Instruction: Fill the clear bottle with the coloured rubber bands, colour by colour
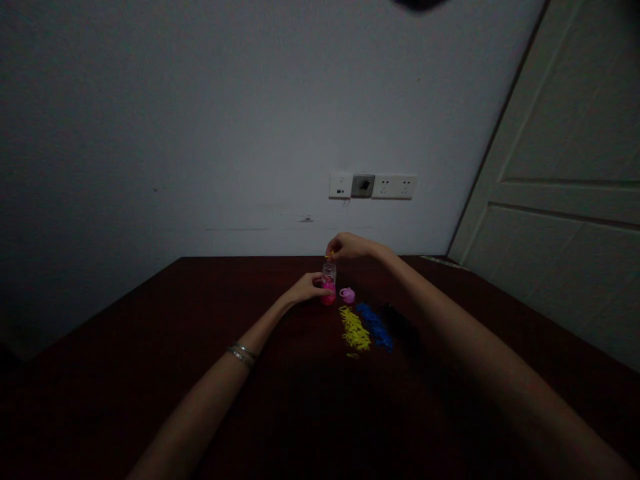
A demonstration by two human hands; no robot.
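Observation:
My left hand [309,288] is wrapped round a small clear bottle [329,270] that stands upright on the table. Pink pieces fill the bottle's lower part, and its mouth is uncovered. Just above that mouth, my right hand [344,247] pinches a few yellow rubber bands [329,255]. A pink cap with a loop [349,295] lies to the right of the bottle. Nearer to me is a pile of yellow rubber bands [355,330], with one band lying apart in front of it. Beside it lie a blue pile [374,325] and a dark pile [400,327], hard to see in the shadow.
The dark red table [240,287] reaches back to a pale wall [225,133]. Sockets and a switch [373,186] are set in the wall above the table's back edge. A panelled door [565,173] stands at the right.

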